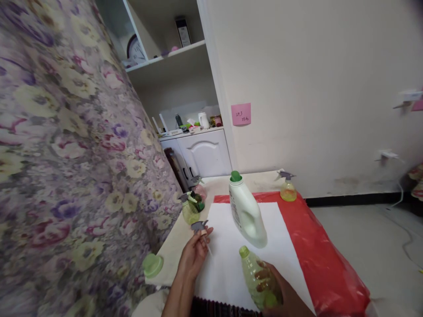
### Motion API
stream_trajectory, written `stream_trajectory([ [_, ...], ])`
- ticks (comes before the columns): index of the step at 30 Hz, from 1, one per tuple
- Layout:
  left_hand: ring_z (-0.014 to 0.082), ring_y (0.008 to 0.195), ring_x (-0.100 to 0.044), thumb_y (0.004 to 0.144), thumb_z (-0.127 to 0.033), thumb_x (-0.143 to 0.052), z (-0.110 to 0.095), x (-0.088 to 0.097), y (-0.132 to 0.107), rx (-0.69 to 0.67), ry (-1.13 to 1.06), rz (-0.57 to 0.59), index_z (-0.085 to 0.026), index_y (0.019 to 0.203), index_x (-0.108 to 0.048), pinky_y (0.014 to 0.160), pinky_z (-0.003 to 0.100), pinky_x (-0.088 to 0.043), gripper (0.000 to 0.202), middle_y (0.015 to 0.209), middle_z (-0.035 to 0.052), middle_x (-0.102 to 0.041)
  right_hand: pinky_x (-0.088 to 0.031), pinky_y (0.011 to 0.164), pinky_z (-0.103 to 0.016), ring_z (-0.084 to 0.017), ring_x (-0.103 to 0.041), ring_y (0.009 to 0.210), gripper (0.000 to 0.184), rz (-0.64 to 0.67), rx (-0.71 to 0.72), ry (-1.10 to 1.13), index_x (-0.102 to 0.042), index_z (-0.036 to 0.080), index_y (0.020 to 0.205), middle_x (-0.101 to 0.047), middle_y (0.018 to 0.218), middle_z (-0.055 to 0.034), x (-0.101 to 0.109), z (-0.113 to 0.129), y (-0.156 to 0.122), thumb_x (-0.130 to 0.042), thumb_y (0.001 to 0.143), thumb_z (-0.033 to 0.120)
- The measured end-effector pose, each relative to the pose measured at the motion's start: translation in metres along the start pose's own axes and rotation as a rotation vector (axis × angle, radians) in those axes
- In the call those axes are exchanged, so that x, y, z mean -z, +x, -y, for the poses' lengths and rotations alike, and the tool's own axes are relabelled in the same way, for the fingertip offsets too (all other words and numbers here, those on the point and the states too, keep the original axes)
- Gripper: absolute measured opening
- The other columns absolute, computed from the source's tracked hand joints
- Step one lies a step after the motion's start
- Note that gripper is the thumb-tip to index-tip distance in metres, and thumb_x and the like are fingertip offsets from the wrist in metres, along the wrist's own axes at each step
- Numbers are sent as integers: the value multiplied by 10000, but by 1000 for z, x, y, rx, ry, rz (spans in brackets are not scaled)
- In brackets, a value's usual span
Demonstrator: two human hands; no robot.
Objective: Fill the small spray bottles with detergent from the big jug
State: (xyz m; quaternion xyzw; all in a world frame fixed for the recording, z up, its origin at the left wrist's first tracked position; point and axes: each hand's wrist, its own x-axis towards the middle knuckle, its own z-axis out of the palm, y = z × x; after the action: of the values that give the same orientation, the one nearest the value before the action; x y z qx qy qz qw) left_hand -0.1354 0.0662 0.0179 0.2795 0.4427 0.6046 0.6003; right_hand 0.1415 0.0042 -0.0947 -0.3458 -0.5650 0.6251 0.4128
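Note:
My left hand (195,252) is closed round a grey spray nozzle (199,226), and its thin dip tube points down over the white sheet. Wrapped by the fingers of my right hand (269,281) is a clear yellow-green bottle (250,270), which leans a little and has no sprayer on its neck. Beyond both hands stands a large pale green jug (246,211) with a handle and a darker green spout at its open top. A green cap (152,265) lies at the table's left edge.
Spray bottles, one yellow-green (191,213) and one pink (201,191), stand at the back left beside a dark green bottle (199,201). Another spray bottle (288,190) with yellow liquid is at the back right. A white sheet (221,268) covers red plastic (317,246). A floral curtain (82,154) hangs left.

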Motion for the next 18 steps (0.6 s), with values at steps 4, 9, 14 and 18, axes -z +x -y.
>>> stream_trajectory([
  [4, 40, 469, -557, 791, -226, -657, 16, 10, 28, 85, 283, -23, -145, 893, -563, 418, 129, -387, 160, 809, 47, -724, -435, 982, -499, -379, -612, 1062, 1126, 13, -27, -44, -406, 201, 1373, -598, 1218, -167, -2, 13, -2, -868, 391, 500],
  [9, 57, 473, -536, 847, -270, -636, 28, 25, 67, 162, 627, -40, -123, 845, -598, 417, 167, -392, 152, 683, -22, -637, -503, 901, -482, -408, -624, 1028, 1024, -11, 7, -106, -487, 233, 1343, -664, 1133, -157, -1, 16, -2, -868, 416, 442],
  [14, 146, 811, -641, 898, -335, -577, 29, 37, 92, 182, 945, -48, -147, 1074, -601, 700, 327, -560, 258, 1008, 43, -653, -510, 916, -479, -390, -632, 1038, 924, -38, 28, -106, -521, 258, 1317, -674, 1151, -144, 0, 8, -2, -852, 482, 474],
  [18, 194, 939, -636, 893, -347, -580, 34, 41, 104, 92, 1124, -45, -158, 1146, -581, 793, 392, -555, 315, 1127, 65, -630, -499, 942, -504, -401, -618, 1080, 876, -76, -1, -116, -560, 288, 1273, -698, 1130, -121, 0, 10, -3, -872, 472, 456],
])
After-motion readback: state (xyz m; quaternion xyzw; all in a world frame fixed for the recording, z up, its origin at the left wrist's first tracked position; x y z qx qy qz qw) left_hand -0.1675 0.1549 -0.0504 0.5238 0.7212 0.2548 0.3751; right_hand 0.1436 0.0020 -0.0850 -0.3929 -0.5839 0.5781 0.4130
